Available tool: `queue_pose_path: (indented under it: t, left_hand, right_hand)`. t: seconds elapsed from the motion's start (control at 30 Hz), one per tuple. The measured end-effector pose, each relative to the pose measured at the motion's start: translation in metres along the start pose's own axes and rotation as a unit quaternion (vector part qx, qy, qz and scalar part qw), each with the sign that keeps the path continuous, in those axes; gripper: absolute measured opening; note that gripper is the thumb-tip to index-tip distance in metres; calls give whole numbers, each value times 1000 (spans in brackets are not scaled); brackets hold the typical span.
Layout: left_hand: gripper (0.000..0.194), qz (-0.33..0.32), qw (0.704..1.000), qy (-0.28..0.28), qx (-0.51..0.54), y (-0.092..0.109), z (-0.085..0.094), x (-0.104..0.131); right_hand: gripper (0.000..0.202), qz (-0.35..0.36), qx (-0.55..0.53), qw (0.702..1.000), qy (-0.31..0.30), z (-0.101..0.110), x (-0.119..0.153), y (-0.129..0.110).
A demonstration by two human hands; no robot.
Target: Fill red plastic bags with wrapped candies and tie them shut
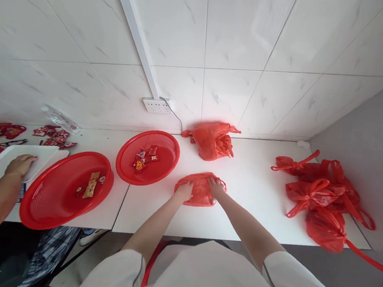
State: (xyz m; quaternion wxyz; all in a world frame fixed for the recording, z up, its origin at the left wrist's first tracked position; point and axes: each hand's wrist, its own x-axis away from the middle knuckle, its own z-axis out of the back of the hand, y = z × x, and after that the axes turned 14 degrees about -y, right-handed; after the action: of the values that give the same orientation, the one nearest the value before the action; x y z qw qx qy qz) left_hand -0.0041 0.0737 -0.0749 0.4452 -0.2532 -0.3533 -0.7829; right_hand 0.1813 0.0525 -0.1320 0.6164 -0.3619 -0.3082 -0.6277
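A flattened red plastic bag lies on the white table in front of me. My left hand rests on its left part; how its fingers are set is too small to make out. On the bag's right part lies my right hand, its fingers reaching over the plastic. Behind it, against the wall, sits a bulging red bag with crumpled red plastic at its mouth. To the left stands a round red basket holding several small wrapped packets.
Tied red bags are heaped at the table's right end. A larger red basket stands farther left. Beyond it, another person's hand rests on a white tray. A socket strip is on the wall.
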Motion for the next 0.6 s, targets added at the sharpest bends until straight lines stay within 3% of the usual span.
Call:
queue_pose_path:
  t: [0.1,0.2,0.3,0.4,0.47,0.5,0.57,0.6]
  left_hand:
    - [55,-45,997,63,6,11,-27,22]
    - [43,-127,969,175,123,13,-58,51]
    - [46,-63,927,209,304,-2,-68,68]
    - [60,89,854,200,472,-33,-46,66]
    - [69,142,827,195,508,-56,-21,62]
    - [67,150,840,201,481,-68,-8,62]
    - [45,144,911,217,321,-91,14,71]
    - [38,135,921,222,292,-103,23,81]
  right_hand:
    - [144,-4,-13,1000,4,0,-4,-2]
    - [145,-19,-7,1000,0,2,-4,-5]
    - [147,-30,-3,1000,-4,4,-3,-8]
    - [147,-27,-12,1000,-3,6,-2,-10]
    - [145,-23,-20,1000,2,8,-1,-10]
    - [145,-22,-24,999,4,9,-1,-10]
    - [143,-20,-34,999,3,13,0,-10]
    - [141,-18,-41,999,4,15,1,-10]
